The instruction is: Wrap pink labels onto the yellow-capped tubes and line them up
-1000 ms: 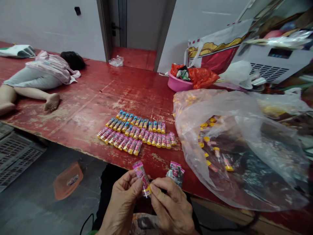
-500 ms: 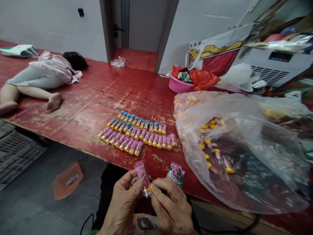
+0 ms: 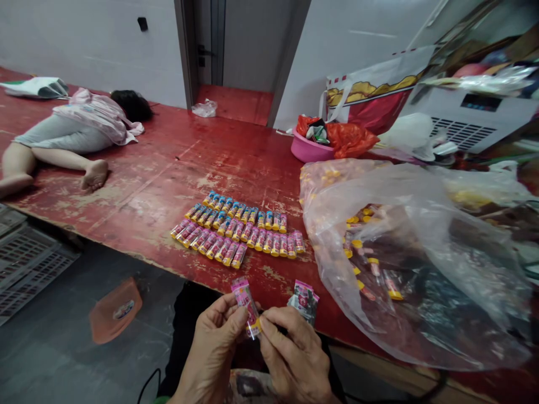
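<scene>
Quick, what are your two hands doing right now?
Left hand: closed, holding a clear tube with a pink label.
Right hand: closed, its fingers pinching the same tube near its yellow cap.

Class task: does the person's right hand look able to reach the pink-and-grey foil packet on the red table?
Probably yes. Nothing lies between the right hand and the pink-and-grey foil packet, just beyond it, though its fingers are on a clear plastic tube with a yellow cap, which would likely need setting down first.
</scene>
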Demonstrator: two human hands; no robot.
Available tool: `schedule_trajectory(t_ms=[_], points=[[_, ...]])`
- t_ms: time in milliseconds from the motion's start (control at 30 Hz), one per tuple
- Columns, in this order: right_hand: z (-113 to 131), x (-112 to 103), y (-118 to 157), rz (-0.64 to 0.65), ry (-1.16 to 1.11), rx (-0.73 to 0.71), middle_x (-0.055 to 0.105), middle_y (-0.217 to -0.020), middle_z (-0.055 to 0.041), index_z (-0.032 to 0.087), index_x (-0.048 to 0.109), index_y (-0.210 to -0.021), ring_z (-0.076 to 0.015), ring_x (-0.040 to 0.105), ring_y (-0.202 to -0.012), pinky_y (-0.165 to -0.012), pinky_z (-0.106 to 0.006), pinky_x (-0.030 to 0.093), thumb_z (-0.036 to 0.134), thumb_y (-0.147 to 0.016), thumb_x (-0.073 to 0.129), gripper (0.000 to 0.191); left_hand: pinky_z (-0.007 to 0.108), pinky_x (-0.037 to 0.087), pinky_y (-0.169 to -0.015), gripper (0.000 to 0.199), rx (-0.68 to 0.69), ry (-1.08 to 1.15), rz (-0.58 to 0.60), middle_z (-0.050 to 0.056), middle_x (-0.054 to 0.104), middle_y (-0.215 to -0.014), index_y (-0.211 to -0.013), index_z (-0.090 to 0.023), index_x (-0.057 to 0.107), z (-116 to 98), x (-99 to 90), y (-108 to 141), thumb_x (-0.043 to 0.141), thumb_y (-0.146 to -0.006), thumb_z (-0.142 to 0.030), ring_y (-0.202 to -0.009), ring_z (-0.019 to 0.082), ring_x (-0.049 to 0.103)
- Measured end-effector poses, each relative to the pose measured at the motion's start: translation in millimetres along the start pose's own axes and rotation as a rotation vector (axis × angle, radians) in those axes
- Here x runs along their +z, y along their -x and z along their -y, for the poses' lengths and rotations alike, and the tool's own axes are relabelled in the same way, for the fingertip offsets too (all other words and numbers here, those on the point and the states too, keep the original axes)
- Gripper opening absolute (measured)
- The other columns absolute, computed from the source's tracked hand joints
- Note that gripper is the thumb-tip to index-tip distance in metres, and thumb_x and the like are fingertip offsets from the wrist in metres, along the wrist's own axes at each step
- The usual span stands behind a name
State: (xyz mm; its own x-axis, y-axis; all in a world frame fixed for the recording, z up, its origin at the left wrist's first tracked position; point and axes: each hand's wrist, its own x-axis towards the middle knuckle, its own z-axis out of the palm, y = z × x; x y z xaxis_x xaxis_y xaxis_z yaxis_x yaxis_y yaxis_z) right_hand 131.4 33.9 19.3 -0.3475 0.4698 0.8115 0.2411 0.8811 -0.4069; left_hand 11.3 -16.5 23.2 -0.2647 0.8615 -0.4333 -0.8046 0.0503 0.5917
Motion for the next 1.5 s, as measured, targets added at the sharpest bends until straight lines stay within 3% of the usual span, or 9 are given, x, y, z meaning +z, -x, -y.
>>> schedule_trajectory(t_ms=[367, 700, 933, 1267, 1400, 1500], points=[[7, 5, 0, -0.095, -0.009, 0.091, 0.067, -0.088, -0.0048, 0.015, 0.063, -0.098, -0.0146, 0.067, -0.079, -0.068, -0.025, 0.057, 0.003, -0.082, 0.06, 0.02, 0.027, 0.056, -0.073, 0.031, -0.022, 0.01, 0.056, 0.011, 0.076, -0.084, -0.095, -0.014, 0.073, -5, -2.1, 4, 0.082, -0.069, -0.028, -0.078, 0.02, 0.071], [11, 0, 1, -0.07, 0.088, 0.059, 0.07, -0.09, -0.0054, 0.017, 0.065, -0.101, -0.0184, 0.07, -0.081, -0.071, -0.03, 0.058, 0.007, -0.086, 0.057, 0.019, 0.023, 0.054, -0.071, 0.024, -0.003, 0.054, 0.065, 0.01, 0.076, -0.087, -0.094, -0.015, 0.072, -4, -2.9, 7, 0.079, -0.073, -0.025, -0.077, 0.018, 0.07], [13, 6, 5, -0.129, 0.097, 0.023, 0.07, -0.09, -0.0056, 0.013, 0.065, -0.098, -0.0147, 0.068, -0.082, -0.074, -0.026, 0.057, 0.002, -0.083, 0.056, 0.02, 0.023, 0.053, -0.072, 0.022, -0.013, 0.034, 0.082, 0.009, 0.076, -0.089, -0.094, -0.016, 0.073, -8, 0.2, 10, 0.077, -0.075, -0.026, -0.079, 0.018, 0.07], [9, 2, 2, -0.115, 0.183, 0.013, 0.071, -0.081, -0.0017, 0.02, 0.061, -0.09, -0.014, 0.07, -0.072, -0.067, -0.025, 0.058, 0.009, -0.084, 0.056, 0.014, 0.022, 0.053, -0.07, 0.021, -0.001, 0.037, 0.077, 0.009, 0.076, -0.086, -0.092, -0.017, 0.074, -8, 2.5, 7, 0.079, -0.073, -0.026, -0.077, 0.018, 0.07], [-2, 1, 11, -0.1, 0.168, -0.038, 0.07, -0.082, -0.0034, 0.017, 0.062, -0.087, -0.0143, 0.069, -0.073, -0.066, -0.023, 0.058, 0.008, -0.083, 0.056, 0.012, 0.024, 0.054, -0.069, 0.028, 0.055, -0.017, -0.005, 0.007, 0.075, -0.08, -0.089, -0.016, 0.074, -9, -13.0, -5, 0.084, -0.067, -0.03, -0.07, 0.017, 0.069], [-17, 6, 23, -0.153, 0.168, -0.068, 0.069, -0.082, -0.0047, 0.016, 0.062, -0.086, -0.0146, 0.069, -0.073, -0.069, -0.024, 0.057, 0.006, -0.083, 0.053, 0.013, 0.025, 0.055, -0.07, 0.037, 0.107, -0.147, -0.141, 0.007, 0.074, -0.08, -0.091, -0.012, 0.074, -10, -47.2, -14, 0.086, -0.062, -0.033, -0.071, 0.016, 0.068]])
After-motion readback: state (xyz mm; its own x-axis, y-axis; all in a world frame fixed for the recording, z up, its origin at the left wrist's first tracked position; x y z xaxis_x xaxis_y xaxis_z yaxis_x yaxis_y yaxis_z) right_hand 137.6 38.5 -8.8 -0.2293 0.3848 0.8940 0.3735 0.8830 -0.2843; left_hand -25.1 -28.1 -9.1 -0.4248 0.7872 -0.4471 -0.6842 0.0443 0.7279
